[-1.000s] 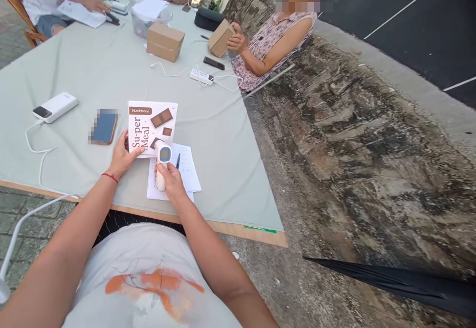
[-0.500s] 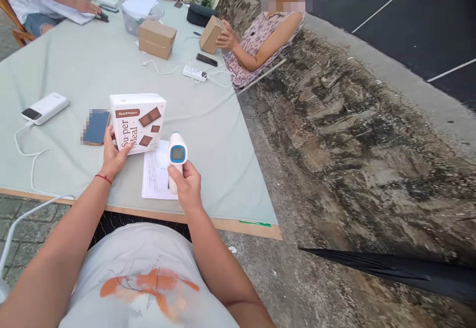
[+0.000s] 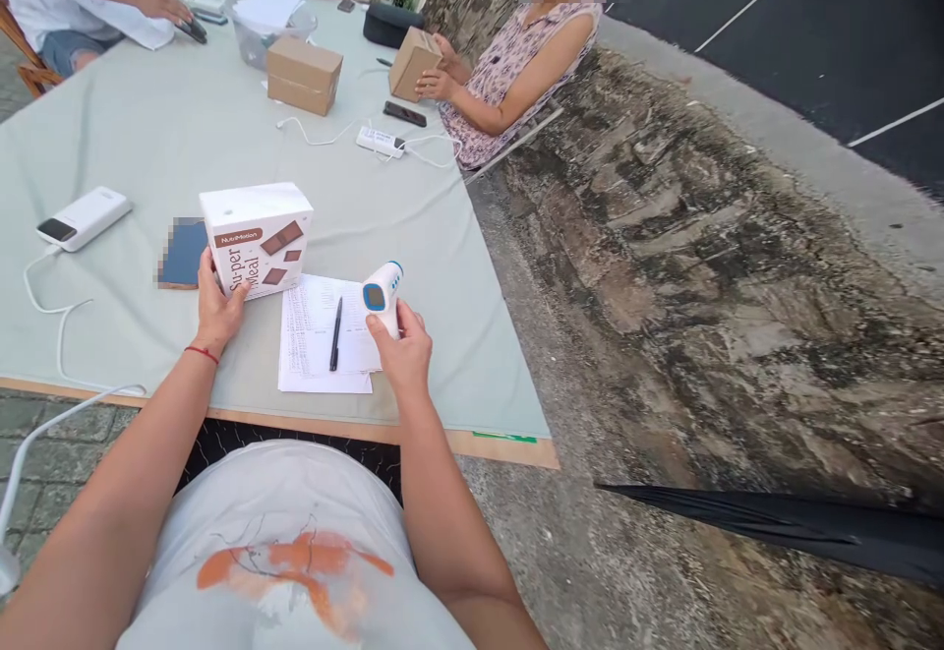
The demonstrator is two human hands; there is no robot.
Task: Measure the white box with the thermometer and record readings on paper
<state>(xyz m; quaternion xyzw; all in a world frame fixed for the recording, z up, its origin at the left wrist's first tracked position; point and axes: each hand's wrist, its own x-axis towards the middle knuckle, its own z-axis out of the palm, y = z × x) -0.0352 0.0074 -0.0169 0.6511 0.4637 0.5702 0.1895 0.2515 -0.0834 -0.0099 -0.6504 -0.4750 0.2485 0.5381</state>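
Note:
My left hand [image 3: 221,301] grips the lower left corner of a white meal box [image 3: 258,242] with brown bar pictures on its front, thumb on the printed face. To the right, my right hand [image 3: 404,350] is wrapped round the handle of a white and blue infrared thermometer [image 3: 382,296], its screen turned toward me and its nose pointing up and right. Between the hands, printed sheets [image 3: 302,355] lie on the table with a black pen [image 3: 336,335] on them. Behind my left hand rests a dark blue phone [image 3: 181,255], partly hidden by the box.
A white power bank [image 3: 85,217] with a cable lies on the left of the cloth-covered table [image 3: 147,335]. Farther back are a brown carton [image 3: 304,75], a plastic tub [image 3: 255,45] of papers and a black phone [image 3: 405,114]. A person at the right holds another carton [image 3: 414,65]; two more people sit beyond.
My right hand has swung the thermometer to the right and tilted it, uncovering the pen. The meal box has shifted slightly left and turned. The person at the right has moved their carton a little.

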